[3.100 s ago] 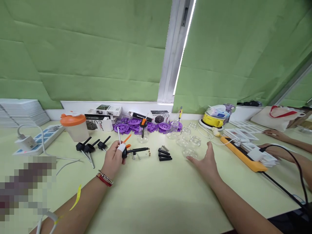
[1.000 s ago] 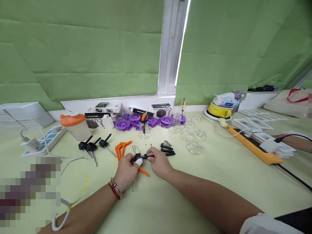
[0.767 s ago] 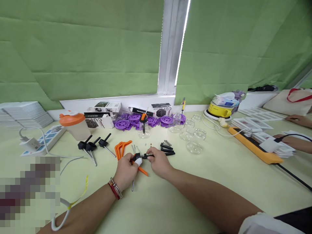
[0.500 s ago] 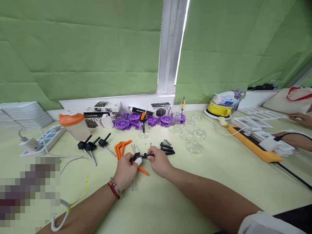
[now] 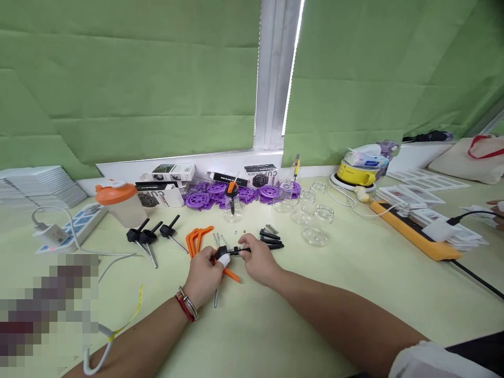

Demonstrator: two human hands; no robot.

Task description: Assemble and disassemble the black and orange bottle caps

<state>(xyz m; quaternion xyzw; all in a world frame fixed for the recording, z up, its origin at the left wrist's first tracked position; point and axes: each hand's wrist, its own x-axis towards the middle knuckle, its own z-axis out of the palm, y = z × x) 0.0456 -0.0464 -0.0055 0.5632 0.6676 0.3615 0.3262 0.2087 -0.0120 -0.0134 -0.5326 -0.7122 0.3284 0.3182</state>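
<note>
My left hand (image 5: 203,278) grips a small black-and-orange clamp tool (image 5: 225,255) just above the pale green table (image 5: 299,310); a white cot covers one fingertip and a metal rod sticks down below the hand. My right hand (image 5: 258,258) pinches the tool's thin black bar from the right. Two orange handle pieces (image 5: 196,238) lie just left of the hands. Several black bars and a small spring (image 5: 270,240) lie just beyond my right hand.
Three black-headed rods (image 5: 151,237) lie at left, with an orange-lidded shaker cup (image 5: 116,203) and a power strip (image 5: 69,227) behind. Purple wheels (image 5: 220,194), boxes and glass jars (image 5: 315,231) line the back. An orange power strip (image 5: 413,233) is at right; another person's hand (image 5: 496,210) is at the edge.
Three seconds ago my right hand lay open near the jars and my left held the tool upright; both now meet on the tool. Over the last second they barely moved.
</note>
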